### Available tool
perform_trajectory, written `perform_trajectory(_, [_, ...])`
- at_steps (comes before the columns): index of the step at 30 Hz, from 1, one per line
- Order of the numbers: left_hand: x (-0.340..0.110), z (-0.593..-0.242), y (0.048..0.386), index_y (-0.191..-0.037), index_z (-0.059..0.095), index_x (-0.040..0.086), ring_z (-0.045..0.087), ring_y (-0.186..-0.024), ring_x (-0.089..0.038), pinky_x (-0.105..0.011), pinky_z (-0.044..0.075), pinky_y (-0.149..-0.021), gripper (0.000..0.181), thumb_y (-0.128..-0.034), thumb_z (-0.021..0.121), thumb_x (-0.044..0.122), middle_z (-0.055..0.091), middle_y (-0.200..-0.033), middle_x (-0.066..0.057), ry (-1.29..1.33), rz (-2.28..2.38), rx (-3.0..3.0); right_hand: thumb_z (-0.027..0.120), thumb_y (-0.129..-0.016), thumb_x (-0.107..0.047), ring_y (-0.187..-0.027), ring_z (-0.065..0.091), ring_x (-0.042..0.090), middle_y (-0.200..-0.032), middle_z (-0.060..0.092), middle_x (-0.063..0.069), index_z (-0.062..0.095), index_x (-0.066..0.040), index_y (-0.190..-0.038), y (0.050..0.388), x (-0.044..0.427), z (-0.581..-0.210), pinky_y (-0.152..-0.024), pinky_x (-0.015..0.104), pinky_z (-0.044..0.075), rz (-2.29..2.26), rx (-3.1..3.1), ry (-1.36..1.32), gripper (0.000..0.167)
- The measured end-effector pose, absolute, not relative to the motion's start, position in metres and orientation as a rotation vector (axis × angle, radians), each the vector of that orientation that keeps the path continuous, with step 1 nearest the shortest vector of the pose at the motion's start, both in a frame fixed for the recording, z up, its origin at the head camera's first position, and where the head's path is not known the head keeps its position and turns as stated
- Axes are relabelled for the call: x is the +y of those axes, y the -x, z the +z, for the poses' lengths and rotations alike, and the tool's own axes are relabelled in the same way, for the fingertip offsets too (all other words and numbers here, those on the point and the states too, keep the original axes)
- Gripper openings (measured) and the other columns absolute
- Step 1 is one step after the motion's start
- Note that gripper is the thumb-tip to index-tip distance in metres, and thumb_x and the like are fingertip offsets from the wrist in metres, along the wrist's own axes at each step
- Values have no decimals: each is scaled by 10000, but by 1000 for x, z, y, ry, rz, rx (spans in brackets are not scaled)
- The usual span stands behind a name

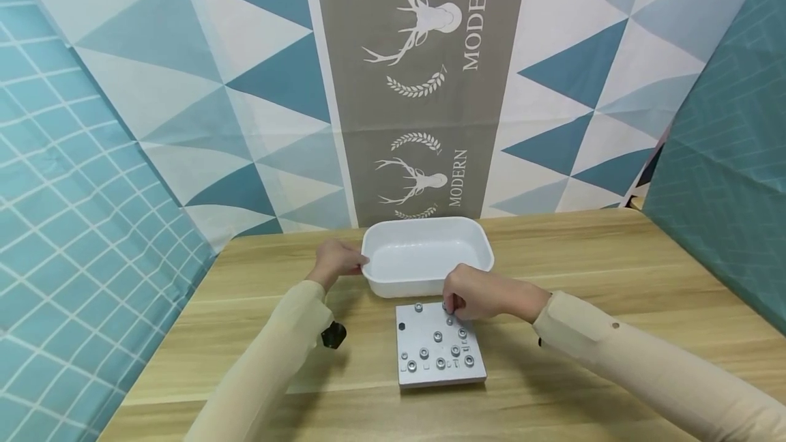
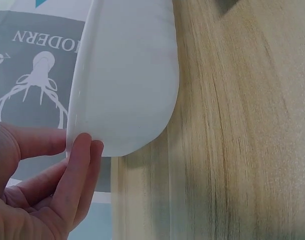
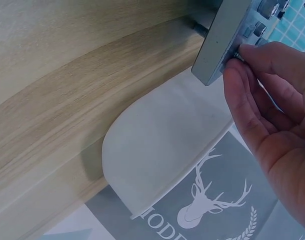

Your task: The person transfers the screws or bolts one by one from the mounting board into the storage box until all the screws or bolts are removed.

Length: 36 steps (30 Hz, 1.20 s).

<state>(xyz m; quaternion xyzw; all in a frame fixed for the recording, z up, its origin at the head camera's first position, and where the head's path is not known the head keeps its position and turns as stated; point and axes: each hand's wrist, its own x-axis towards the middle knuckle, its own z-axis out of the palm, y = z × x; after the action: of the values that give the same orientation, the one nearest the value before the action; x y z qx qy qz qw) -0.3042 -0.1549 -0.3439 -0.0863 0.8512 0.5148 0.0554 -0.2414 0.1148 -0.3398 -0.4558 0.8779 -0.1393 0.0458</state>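
Observation:
A white rectangular basin [image 1: 405, 288] stands near the back of the wooden table. My left hand [image 1: 338, 259] pinches its left rim, thumb on one side and fingers on the other in the left wrist view. In front of the basin lies a silver metal plate [image 1: 417, 325] with several socket-head screws [image 1: 438, 337] standing in its top. At the plate's far right corner my right hand [image 1: 482, 294] pinches a small screw [image 3: 237, 55] between thumb and forefinger. The fingers largely cover this screw, so how deep it sits cannot be told.
The wooden table [image 1: 583, 374] extends on both sides of the plate. A patterned cloth [image 1: 424, 114] hangs right behind the basin. Blue sheets [image 1: 74, 237] close off the left and right sides. A dark hole [image 1: 402, 326] shows near the plate's left edge.

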Motion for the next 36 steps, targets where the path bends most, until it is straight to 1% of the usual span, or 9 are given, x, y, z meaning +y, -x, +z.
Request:
perform_trajectory(2, [-155, -344, 304, -999, 688, -127, 749, -744, -249, -384, 603, -832, 255, -785, 714, 9, 727, -935, -251, 260, 1572, 2578, 708, -741, 56, -592, 539, -37, -703, 704, -8, 741, -75, -739, 242, 115, -340, -547, 75, 470, -432, 2683, 1391, 135])
perform_trajectory(6, [-156, -345, 304, -1002, 686, -133, 720, -628, -150, -371, 609, -817, 264, -780, 717, 6, 729, -924, -248, 262, 1601, 2564, 704, -734, 52, -575, 526, -40, -686, 697, -15, 739, -79, -724, 242, 115, -339, -532, 75, 458, -430, 2698, 1397, 136])
perform_trajectory(9, [-157, -345, 305, -1002, 685, -141, 688, -592, -97, -374, 609, -817, 269, -778, 716, 6, 729, -921, -249, 259, 1630, 2547, 706, -725, 43, -567, 520, -42, -675, 692, -23, 736, -89, -710, 243, 114, -337, -524, 72, 451, -414, 2719, 1404, 136])
perform_trajectory(16, [-157, -345, 304, -1027, 675, -136, 700, -658, -124, -410, 585, -877, 278, -795, 714, 11, 702, -1029, -280, 252, 1630, 2528, 704, -716, 41, -571, 524, -37, -680, 690, -25, 738, -94, -715, 244, 114, -334, -527, 72, 448, -397, 2727, 1410, 139])
perform_trajectory(27, [-158, -346, 302, -1026, 679, -130, 693, -672, -120, -421, 577, -903, 274, -799, 716, 18, 702, -1037, -276, 243, 1621, 2534, 701, -726, 56, -585, 555, -40, -727, 722, -3, 755, -79, -754, 243, 115, -332, -541, 82, 479, -454, 2684, 1358, 147])
perform_trajectory(31, [-158, -346, 302, -1032, 677, -133, 698, -669, -124, -415, 582, -890, 277, -799, 716, 11, 698, -1041, -282, 255, 1629, 2531, 697, -742, 57, -598, 565, -45, -748, 736, 5, 766, -77, -775, 242, 115, -331, -552, 79, 486, -447, 2662, 1354, 154])
perform_trajectory(36, [-157, -347, 303, -1040, 676, -131, 676, -637, -94, -395, 586, -871, 282, -800, 719, 12, 696, -1051, -279, 263, 1636, 2528, 697, -736, 70, -605, 568, -37, -747, 732, 5, 762, -77, -762, 242, 115, -329, -560, 83, 491, -454, 2655, 1362, 163])
